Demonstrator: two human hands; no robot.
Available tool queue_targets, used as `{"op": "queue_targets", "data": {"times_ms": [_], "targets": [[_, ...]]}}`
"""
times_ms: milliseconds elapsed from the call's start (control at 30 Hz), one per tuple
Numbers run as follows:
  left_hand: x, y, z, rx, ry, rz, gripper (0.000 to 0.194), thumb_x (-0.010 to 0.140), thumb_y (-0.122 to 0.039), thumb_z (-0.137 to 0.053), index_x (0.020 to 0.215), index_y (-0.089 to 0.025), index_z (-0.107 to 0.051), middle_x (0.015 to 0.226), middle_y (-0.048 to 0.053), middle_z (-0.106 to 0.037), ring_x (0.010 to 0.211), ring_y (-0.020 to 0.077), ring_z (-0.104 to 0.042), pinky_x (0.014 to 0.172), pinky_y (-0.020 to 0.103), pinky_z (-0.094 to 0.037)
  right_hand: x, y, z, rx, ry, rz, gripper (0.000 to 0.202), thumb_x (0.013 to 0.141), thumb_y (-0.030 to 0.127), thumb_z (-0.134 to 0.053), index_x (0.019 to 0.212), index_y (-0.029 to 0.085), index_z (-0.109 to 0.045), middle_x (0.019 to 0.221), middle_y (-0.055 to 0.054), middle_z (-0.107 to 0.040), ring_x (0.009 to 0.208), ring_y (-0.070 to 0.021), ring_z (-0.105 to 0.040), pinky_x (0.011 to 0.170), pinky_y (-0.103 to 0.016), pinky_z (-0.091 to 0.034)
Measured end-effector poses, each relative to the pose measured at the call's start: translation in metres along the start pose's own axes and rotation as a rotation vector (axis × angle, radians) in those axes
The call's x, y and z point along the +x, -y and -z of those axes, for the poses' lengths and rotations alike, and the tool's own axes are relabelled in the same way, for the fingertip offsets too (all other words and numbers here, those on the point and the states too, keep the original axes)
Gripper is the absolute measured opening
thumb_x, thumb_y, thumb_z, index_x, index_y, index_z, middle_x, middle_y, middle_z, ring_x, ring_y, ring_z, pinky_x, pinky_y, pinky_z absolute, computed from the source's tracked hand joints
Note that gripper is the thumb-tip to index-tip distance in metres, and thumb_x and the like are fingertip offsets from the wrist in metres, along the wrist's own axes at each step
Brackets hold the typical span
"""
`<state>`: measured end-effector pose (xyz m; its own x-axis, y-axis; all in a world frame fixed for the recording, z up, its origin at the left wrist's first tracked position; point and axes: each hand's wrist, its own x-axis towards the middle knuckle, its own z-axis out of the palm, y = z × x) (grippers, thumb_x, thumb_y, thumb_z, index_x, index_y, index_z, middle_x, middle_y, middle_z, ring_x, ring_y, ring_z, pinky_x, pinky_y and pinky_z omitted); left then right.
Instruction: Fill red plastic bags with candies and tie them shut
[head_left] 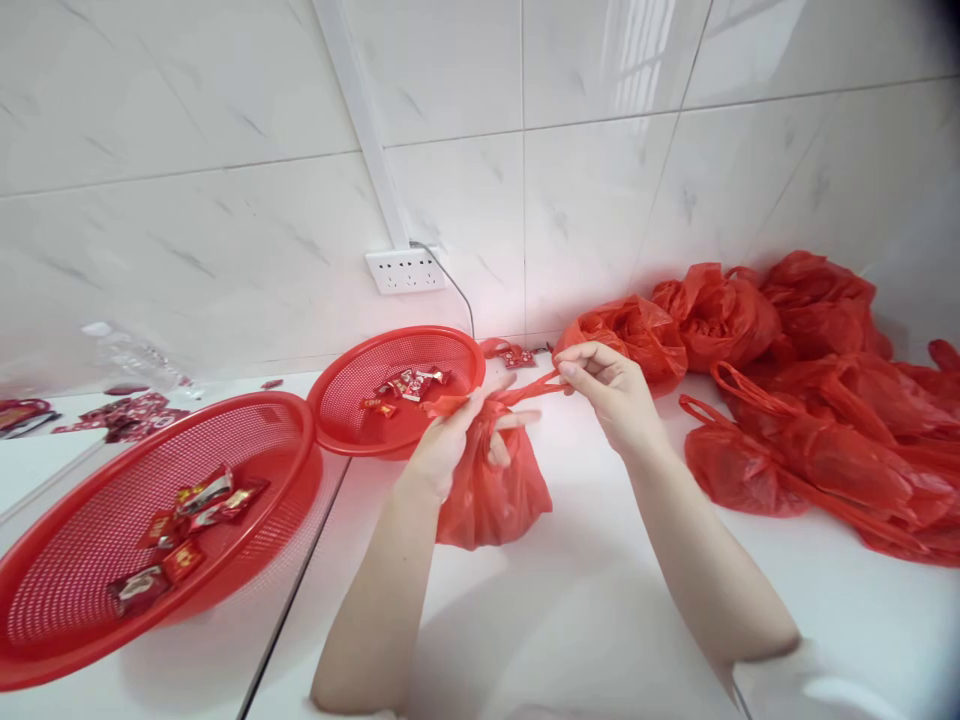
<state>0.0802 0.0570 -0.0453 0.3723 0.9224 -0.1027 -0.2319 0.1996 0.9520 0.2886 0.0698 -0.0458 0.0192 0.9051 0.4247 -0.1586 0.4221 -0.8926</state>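
A red plastic bag with something bulky inside rests on the white table in front of me. My left hand grips the gathered neck of this bag, some fingers showing through beside the plastic. Between thumb and fingertips, my right hand pinches a stretched handle of the same bag, pulled out to the right. What the bag contains cannot be made out through the plastic.
Two red mesh baskets, a large one and a smaller one, hold wrapped sweets at left. Several filled red bags crowd the right. A plastic bottle lies near loose wrappers. A power socket is on the tiled wall.
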Motion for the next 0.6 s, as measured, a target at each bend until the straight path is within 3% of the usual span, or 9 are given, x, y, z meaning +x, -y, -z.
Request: {"op": "queue_targets", "data": {"times_ms": [67, 167, 200, 267, 367, 467, 533, 600], "targets": [[0.006, -0.001, 0.002, -0.104, -0.06, -0.052, 0.042, 0.093, -0.041, -0.049, 0.127, -0.018, -0.059, 0.065, 0.003, -0.065, 0.06, 0.0111, -0.059, 0.06, 0.02, -0.047, -0.005, 0.008, 0.0, -0.082, 0.205, -0.064, 0.015, 0.081, 0.033, -0.068, 0.086, 0.02, -0.063, 0.064, 0.002, -0.06, 0.06, -0.0118, -0.057, 0.056, -0.024, -0.045], [0.012, -0.002, 0.003, -0.228, -0.039, -0.094, 0.031, 0.092, -0.029, -0.049, 0.117, -0.019, -0.063, 0.074, 0.002, -0.062, 0.052, 0.0052, -0.049, 0.054, 0.017, -0.043, -0.012, 0.015, -0.003, -0.247, 0.516, -0.238, 0.017, 0.085, 0.036, -0.062, 0.091, 0.02, -0.062, 0.054, 0.004, -0.055, 0.052, -0.0126, -0.056, 0.046, -0.022, -0.04], [0.012, -0.003, 0.003, -0.214, -0.009, -0.106, 0.029, 0.091, -0.029, -0.05, 0.116, -0.019, -0.063, 0.072, 0.0, -0.06, 0.048, 0.0043, -0.045, 0.05, 0.016, -0.041, -0.013, 0.014, -0.004, -0.303, 0.528, -0.259, 0.018, 0.087, 0.037, -0.059, 0.093, 0.02, -0.061, 0.056, 0.004, -0.056, 0.052, -0.0126, -0.056, 0.045, -0.023, -0.04], [0.007, -0.003, 0.002, -0.052, 0.079, -0.109, 0.028, 0.091, -0.034, -0.05, 0.113, -0.02, -0.061, 0.061, -0.004, -0.052, 0.042, 0.0046, -0.038, 0.043, 0.017, -0.033, -0.012, 0.008, -0.005, -0.431, 0.422, -0.193, 0.018, 0.089, 0.036, -0.054, 0.094, 0.021, -0.061, 0.069, 0.0, -0.063, 0.059, -0.0131, -0.058, 0.052, -0.025, -0.045], [-0.007, -0.003, -0.003, 0.373, 0.216, -0.053, 0.021, 0.092, -0.033, -0.047, 0.098, -0.019, -0.062, 0.05, -0.006, -0.042, 0.04, 0.0071, -0.034, 0.041, 0.019, -0.029, -0.01, -0.003, -0.004, -0.56, 0.332, -0.02, 0.023, 0.086, 0.028, -0.055, 0.108, 0.022, -0.06, 0.112, -0.007, -0.065, 0.093, -0.0185, -0.062, 0.075, -0.033, -0.051], [-0.018, -0.003, -0.01, 0.665, 0.246, -0.083, 0.015, 0.086, -0.019, -0.044, 0.077, -0.02, -0.057, 0.06, -0.004, -0.048, 0.047, 0.0085, -0.039, 0.045, 0.02, -0.031, -0.01, -0.009, -0.003, -0.504, 0.584, 0.011, 0.058, 0.079, 0.017, -0.058, 0.135, 0.028, -0.046, 0.132, -0.006, -0.056, 0.117, -0.021, -0.055, 0.092, -0.037, -0.048], [-0.022, -0.004, -0.013, 0.772, 0.242, -0.143, 0.016, 0.082, -0.013, -0.042, 0.075, -0.02, -0.056, 0.067, -0.002, -0.053, 0.052, 0.0098, -0.042, 0.048, 0.022, -0.033, -0.011, -0.009, -0.005, -0.45, 0.753, -0.027, 0.074, 0.077, 0.014, -0.059, 0.145, 0.029, -0.034, 0.12, -0.005, -0.062, 0.106, -0.019, -0.06, 0.089, -0.036, -0.049], [-0.022, -0.006, -0.014, 0.842, 0.188, -0.227, 0.021, 0.081, -0.011, -0.041, 0.082, -0.021, -0.059, 0.071, -0.002, -0.057, 0.056, 0.0114, -0.046, 0.053, 0.023, -0.036, -0.013, -0.007, -0.008, -0.416, 0.825, -0.078, 0.075, 0.079, 0.014, -0.058, 0.147, 0.027, -0.03, 0.101, -0.002, -0.067, 0.088, -0.0158, -0.063, 0.082, -0.032, -0.05]]}}
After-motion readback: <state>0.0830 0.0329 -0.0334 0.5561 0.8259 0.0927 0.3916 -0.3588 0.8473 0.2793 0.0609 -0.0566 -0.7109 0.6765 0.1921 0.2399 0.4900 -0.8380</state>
